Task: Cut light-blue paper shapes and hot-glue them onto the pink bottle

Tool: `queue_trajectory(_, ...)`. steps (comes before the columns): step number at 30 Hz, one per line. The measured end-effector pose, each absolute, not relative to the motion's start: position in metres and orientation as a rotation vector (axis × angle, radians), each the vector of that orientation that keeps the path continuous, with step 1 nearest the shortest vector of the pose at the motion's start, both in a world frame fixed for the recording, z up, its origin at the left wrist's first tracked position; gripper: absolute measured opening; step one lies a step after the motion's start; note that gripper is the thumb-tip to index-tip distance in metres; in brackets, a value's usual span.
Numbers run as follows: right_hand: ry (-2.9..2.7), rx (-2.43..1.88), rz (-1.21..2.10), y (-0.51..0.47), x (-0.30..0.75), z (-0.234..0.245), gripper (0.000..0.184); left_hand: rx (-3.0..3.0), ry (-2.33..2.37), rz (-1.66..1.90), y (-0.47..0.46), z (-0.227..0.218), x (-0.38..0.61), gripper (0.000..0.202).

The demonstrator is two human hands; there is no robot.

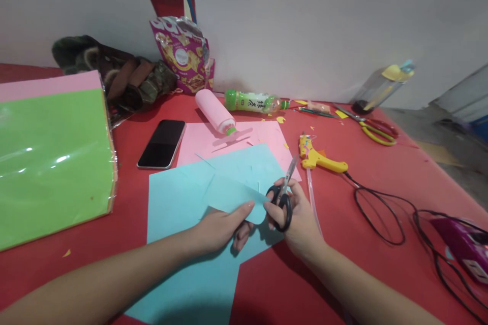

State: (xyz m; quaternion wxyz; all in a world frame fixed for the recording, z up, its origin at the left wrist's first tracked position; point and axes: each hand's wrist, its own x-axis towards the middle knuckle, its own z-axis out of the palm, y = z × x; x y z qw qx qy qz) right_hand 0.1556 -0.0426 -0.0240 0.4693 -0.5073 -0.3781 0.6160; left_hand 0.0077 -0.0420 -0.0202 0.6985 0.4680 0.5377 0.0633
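So the person here has a loose piece of thin light-blue paper (232, 195) up in both hands, just above a big light-blue paper sheet (168, 213) spread on the red-covered desk (274, 284). Left hand (223, 226) is pinched on the near edge of the piece, thumb on top. Right hand (301, 221) is doing double duty – it's closed around small black-handled metal scissors (283, 192), blades pointing up and away, while its thumb and finger nip the paper's right end.

The big sheet overlaps a pale pink paper sheet (267, 132), and a pink-wrapped bottle with a green neck (213, 109) lies across the pink one's far edge. Just right of the papers there's a yellow glue gun (320, 160) on a black cord – clear glue stick poking out the back. Over on the left, a black-screened phone (162, 143) lies flat near a plastic-wrapped stack of green and pink paper (53, 162).
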Motion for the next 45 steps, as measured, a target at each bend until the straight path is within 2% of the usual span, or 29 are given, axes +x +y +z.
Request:
queue_trajectory(8, -1.050, -1.161, 1.733, -0.045, 0.157, -0.027, 0.033, 1.363, 1.283, 0.105, -0.023, -0.011, -0.012, 0.061)
queue_trajectory(14, -1.148, -0.934, 1.997, -0.054, 0.156, -0.024, 0.057, 1.468, 1.361, 0.108, -0.020, -0.003, -0.019, 0.057)
queue_trajectory(16, -1.178, -0.898, 2.029, -0.056, 0.155, -0.021, 0.059, 1.525, 1.313, 0.142, -0.022, -0.002, -0.018, 0.055)
queue_trajectory(25, -1.240, -0.875, 2.042, -0.058, 0.158, -0.016, 0.058, 1.586, 1.261, 0.355, -0.028, 0.006, -0.009, 0.046)
queue_trajectory(30, -1.253, -0.907, 2.012, -0.057, 0.158, -0.014, 0.055, 1.731, 1.234, 0.449, -0.029, 0.001, -0.011, 0.047)
queue_trajectory(45, -1.252, -0.917, 1.991, -0.057, 0.158, -0.016, 0.049, 1.515, 1.217, 0.417, -0.037, -0.003, -0.007, 0.051)
